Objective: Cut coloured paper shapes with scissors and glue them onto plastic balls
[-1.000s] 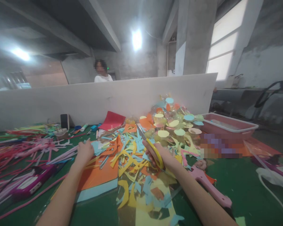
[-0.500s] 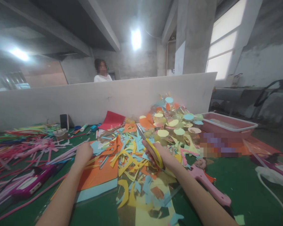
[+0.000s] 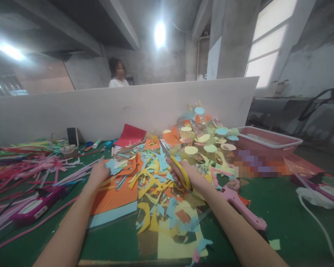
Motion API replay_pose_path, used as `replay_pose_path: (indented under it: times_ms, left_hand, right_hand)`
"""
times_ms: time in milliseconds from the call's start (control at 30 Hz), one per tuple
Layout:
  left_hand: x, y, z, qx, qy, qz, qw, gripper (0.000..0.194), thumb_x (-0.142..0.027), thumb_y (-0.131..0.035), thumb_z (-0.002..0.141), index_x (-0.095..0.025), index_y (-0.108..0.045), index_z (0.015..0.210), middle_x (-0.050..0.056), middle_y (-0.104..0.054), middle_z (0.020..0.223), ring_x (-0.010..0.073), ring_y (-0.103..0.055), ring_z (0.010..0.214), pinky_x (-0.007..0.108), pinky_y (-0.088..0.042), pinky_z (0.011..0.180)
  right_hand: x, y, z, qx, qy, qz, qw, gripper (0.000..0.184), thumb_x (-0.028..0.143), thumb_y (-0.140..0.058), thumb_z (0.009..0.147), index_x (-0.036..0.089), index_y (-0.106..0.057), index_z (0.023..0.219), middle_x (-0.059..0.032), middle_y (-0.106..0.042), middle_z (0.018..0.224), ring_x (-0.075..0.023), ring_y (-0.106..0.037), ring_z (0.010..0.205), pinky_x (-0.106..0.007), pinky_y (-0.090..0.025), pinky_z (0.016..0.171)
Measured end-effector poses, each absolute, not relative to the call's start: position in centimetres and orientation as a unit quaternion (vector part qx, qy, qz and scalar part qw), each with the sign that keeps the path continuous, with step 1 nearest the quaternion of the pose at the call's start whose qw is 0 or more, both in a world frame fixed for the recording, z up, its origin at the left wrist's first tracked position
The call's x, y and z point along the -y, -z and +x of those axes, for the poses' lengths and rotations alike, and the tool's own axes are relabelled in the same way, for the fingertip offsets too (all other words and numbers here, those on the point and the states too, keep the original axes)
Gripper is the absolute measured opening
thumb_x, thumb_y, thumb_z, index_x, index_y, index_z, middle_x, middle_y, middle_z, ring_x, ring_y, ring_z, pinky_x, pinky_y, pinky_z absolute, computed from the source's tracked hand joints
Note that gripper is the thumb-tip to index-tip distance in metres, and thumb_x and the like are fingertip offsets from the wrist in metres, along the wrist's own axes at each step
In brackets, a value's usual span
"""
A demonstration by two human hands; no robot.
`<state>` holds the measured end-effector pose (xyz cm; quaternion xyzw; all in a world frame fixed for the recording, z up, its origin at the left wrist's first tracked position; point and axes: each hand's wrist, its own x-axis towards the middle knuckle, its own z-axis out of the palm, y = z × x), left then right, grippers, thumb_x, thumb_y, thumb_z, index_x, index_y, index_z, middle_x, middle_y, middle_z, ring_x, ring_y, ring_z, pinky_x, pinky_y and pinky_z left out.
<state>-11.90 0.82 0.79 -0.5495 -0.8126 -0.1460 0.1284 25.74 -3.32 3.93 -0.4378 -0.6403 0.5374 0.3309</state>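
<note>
In the head view, my right hand (image 3: 187, 174) is closed round the yellow handles of a pair of scissors (image 3: 180, 170). The metal blades point forward and a little left over heaped paper scraps (image 3: 156, 174), and look nearly closed. My left hand (image 3: 98, 173) is closed at the left of the heap, its fingertips mostly hidden. A piece of light blue paper (image 3: 113, 167) sticks out at its fingers. Under and beside that hand lie orange sheets (image 3: 114, 198) with a light blue sheet (image 3: 114, 214) showing at the near edge.
Clear cups topped with coloured paper discs (image 3: 203, 139) are piled ahead, against a white board (image 3: 100, 111). A pink bin (image 3: 269, 142) stands at right, near a pink-handled tool (image 3: 243, 207). Pipe cleaners (image 3: 39, 168) and a purple device (image 3: 39, 205) lie left. A person (image 3: 118, 74) is behind the board.
The whole scene sits slightly higher in the picture, as the camera has tilted down a little. Both hands keep nearly the same places over the table, and the scissors stay in my right hand.
</note>
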Motion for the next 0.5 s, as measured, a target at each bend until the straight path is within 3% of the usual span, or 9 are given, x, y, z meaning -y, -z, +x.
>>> replay_pose_path:
  times_ms: [167,300,400,500]
  left_hand:
    - [0.0,-0.5,-11.2,0.806,0.172,-0.543,0.158,0.059,-0.015,-0.052,0.077,0.003,-0.042,0.133,0.032,-0.053,0.122,0.0426,-0.050,0.119,0.045,-0.045,0.090]
    - [0.5,-1.5,-9.7,0.775,0.239,-0.543,0.218,0.048,-0.025,-0.050,0.083,-0.002,-0.049,0.125,0.033,-0.044,0.129,0.0473,-0.044,0.121,0.057,-0.039,0.094]
    - [0.5,-2.8,-7.3,0.667,0.358,-0.624,0.193,0.034,-0.027,-0.044,0.086,-0.007,-0.055,0.112,0.026,-0.053,0.119,0.0434,-0.045,0.119,0.061,-0.033,0.098]
    - [0.5,-3.5,-3.3,0.597,0.347,-0.712,0.131,0.028,-0.033,-0.037,0.093,-0.018,-0.060,0.099,0.011,-0.065,0.107,0.0293,-0.056,0.108,0.045,-0.041,0.097]
  right_hand:
    - [3.3,-3.9,25.8,0.623,-0.556,-0.437,0.335,0.051,0.070,-0.055,0.075,0.019,-0.057,0.073,0.0046,-0.045,0.041,-0.0107,-0.042,0.033,-0.022,-0.032,0.032]
    - [3.7,-4.4,25.9,0.642,-0.513,-0.444,0.357,0.051,0.069,-0.053,0.078,0.020,-0.050,0.063,0.0051,-0.042,0.040,-0.0101,-0.040,0.031,-0.023,-0.031,0.033]
    - [3.8,-4.7,25.9,0.654,-0.487,-0.424,0.394,0.050,0.067,-0.050,0.082,0.021,-0.046,0.062,0.0067,-0.037,0.039,-0.0088,-0.036,0.032,-0.022,-0.030,0.035]
    - [3.0,-4.4,25.9,0.617,-0.521,-0.392,0.440,0.049,0.069,-0.053,0.080,0.021,-0.045,0.070,0.0087,-0.035,0.047,-0.0068,-0.031,0.035,-0.020,-0.026,0.036]
